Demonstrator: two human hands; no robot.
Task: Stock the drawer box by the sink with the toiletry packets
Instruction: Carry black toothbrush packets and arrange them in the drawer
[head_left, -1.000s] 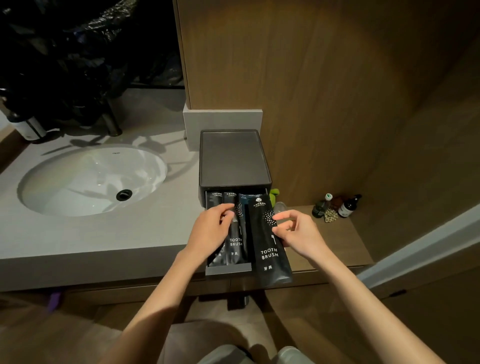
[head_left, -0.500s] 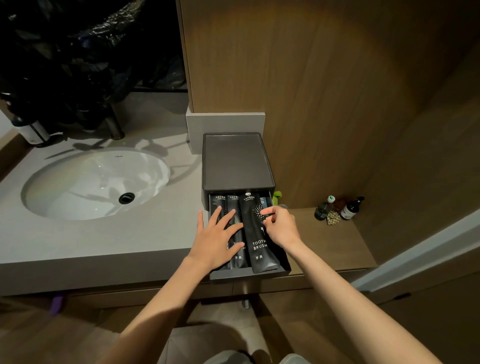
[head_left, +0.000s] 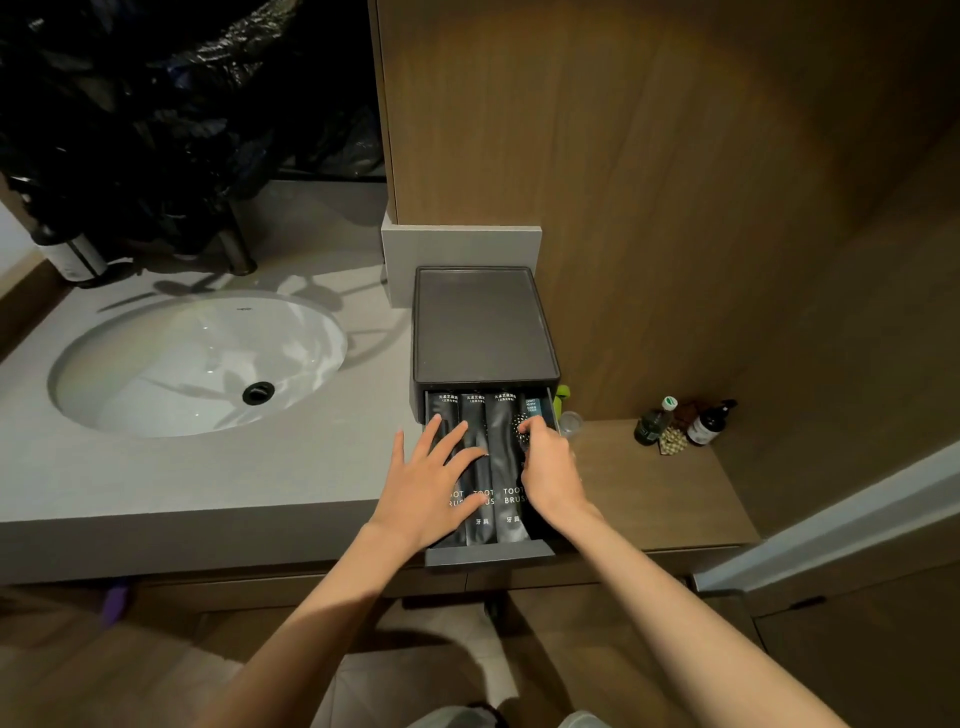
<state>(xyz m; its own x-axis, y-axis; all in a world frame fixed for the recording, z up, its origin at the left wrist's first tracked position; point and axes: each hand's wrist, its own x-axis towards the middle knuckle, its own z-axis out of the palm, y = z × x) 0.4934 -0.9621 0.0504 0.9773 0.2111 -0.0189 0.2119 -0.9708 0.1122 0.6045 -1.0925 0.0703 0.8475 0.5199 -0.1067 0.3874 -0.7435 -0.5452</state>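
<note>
A dark grey drawer box (head_left: 483, 325) stands on the counter right of the sink, its drawer (head_left: 488, 557) pulled out toward me. Three black toothbrush packets (head_left: 503, 467) lie side by side in the drawer, with a smaller blue-labelled packet (head_left: 535, 408) at the back right. My left hand (head_left: 431, 488) lies flat with spread fingers on the left packets. My right hand (head_left: 548, 467) is over the drawer's right side, fingers curled down against the right packet's patterned part; what lies under it is hidden.
A white oval sink (head_left: 197, 364) is set in the grey counter (head_left: 156, 483) to the left. A lower wooden shelf (head_left: 649, 493) to the right carries small bottles (head_left: 680, 423) and a clear cup (head_left: 570, 422). A wood panel wall rises behind.
The rightmost toothbrush packet went from hanging off the drawer's right front into the drawer beside the others. My left hand flattened onto the left packets; my right hand moved in over the drawer's right side.
</note>
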